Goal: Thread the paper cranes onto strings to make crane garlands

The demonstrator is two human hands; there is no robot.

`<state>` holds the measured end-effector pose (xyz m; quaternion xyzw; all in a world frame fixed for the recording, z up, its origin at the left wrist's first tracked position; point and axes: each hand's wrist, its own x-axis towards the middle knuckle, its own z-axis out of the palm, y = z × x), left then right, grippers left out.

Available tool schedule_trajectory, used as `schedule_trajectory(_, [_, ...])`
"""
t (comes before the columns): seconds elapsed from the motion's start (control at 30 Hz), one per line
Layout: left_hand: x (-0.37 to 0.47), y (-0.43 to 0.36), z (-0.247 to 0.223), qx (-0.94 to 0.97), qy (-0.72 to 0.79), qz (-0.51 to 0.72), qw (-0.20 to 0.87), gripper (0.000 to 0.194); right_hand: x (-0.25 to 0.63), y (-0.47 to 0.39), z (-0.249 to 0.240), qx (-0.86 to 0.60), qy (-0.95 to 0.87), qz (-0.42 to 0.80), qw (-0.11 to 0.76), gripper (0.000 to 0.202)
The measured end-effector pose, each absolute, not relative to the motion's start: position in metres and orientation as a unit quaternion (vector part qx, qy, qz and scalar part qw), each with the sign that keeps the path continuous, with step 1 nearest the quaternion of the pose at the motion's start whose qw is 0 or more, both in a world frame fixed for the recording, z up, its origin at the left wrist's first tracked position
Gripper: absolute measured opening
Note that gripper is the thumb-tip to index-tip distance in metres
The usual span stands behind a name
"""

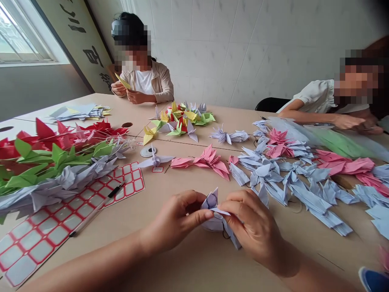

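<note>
Between my two hands is a pale lavender folded paper crane (212, 199), held low over the table near its front. My left hand (178, 219) pinches its left side between thumb and fingers. My right hand (253, 225) grips the paper on the other side, fingers curled. A dark thread loops around the crane and hangs beneath it. More folded lavender paper (214, 224) shows below, partly hidden by my hands. Just beyond lie pink folded cranes (209, 160) and a single lavender crane (155, 160) with spread wings.
Strung red cranes (45, 136), green cranes (57, 158) and lavender ones fill the left, by a red-bordered label sheet (54, 227) and a pen (97, 209). Bundled pale-blue cranes (273, 174) cover the right. Two people (142, 77) sit opposite, handling paper. Mixed-colour cranes (179, 121) lie mid-table.
</note>
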<state>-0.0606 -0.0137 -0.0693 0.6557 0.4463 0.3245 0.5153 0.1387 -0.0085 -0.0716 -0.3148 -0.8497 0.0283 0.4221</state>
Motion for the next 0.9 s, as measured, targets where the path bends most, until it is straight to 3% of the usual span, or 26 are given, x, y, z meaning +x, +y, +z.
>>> schedule_trajectory(0.13, [-0.061, -0.013, -0.064, 0.641, 0.456, 0.313, 0.531, 0.032, 0.137, -0.009, -0.069, -0.324, -0.849, 0.054, 0.414, 0.019])
schedule_trajectory(0.33, [-0.065, -0.004, -0.073, 0.657, 0.540, 0.289, 0.440, 0.026, 0.161, 0.001, -0.038, -0.433, -0.796, 0.051, 0.419, 0.015])
schedule_trajectory(0.4, [-0.068, -0.001, -0.074, 0.678, 0.572, 0.260, 0.383, 0.033, 0.179, 0.004, -0.022, -0.505, -0.773, 0.078, 0.377, 0.013])
schedule_trajectory(0.57, [-0.070, 0.000, -0.071, 0.723, 0.574, 0.202, 0.328, 0.039, 0.218, -0.003, -0.026, -0.632, -0.741, 0.154, 0.164, 0.012])
schedule_trajectory(0.73, [-0.068, -0.003, -0.077, 0.764, 0.576, 0.158, 0.244, 0.036, 0.226, -0.001, -0.076, -0.673, -0.696, 0.140, 0.209, 0.011])
schedule_trajectory(0.9, [-0.070, -0.008, -0.080, 0.827, 0.507, 0.223, 0.096, 0.045, 0.219, 0.013, -0.100, -0.666, -0.679, 0.150, 0.269, 0.012])
